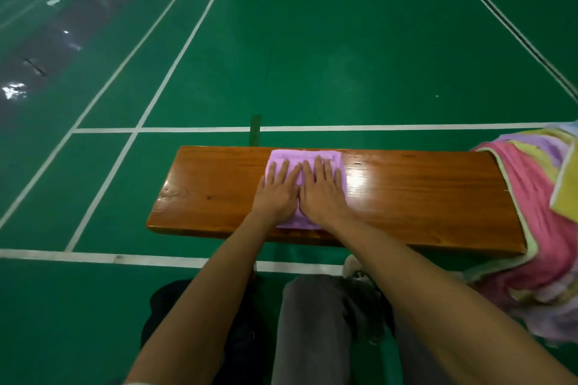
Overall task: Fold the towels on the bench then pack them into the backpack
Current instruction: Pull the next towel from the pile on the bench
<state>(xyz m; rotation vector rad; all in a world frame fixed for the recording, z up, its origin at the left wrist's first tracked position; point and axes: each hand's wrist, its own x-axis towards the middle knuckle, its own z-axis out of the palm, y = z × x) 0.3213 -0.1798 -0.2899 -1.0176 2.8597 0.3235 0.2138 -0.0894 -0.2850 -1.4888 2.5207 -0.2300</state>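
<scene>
A small folded purple towel [305, 156] lies flat in the middle of the wooden bench [203, 191]. My left hand [276, 192] and my right hand [323, 191] lie side by side on top of it, palms down with straight fingers, pressing it against the bench. A heap of unfolded towels [541, 212] in pink, yellow, green and purple hangs over the bench's right end. A dark backpack [240, 331] sits on the floor below the bench's front edge, to the left of my legs, partly hidden by my left forearm.
The bench stands on a green sports-court floor [312, 40] with white lines. My grey trouser leg [308, 331] and a shoe [355, 269] are under the bench's near edge. Bare wood shows on both sides of the purple towel.
</scene>
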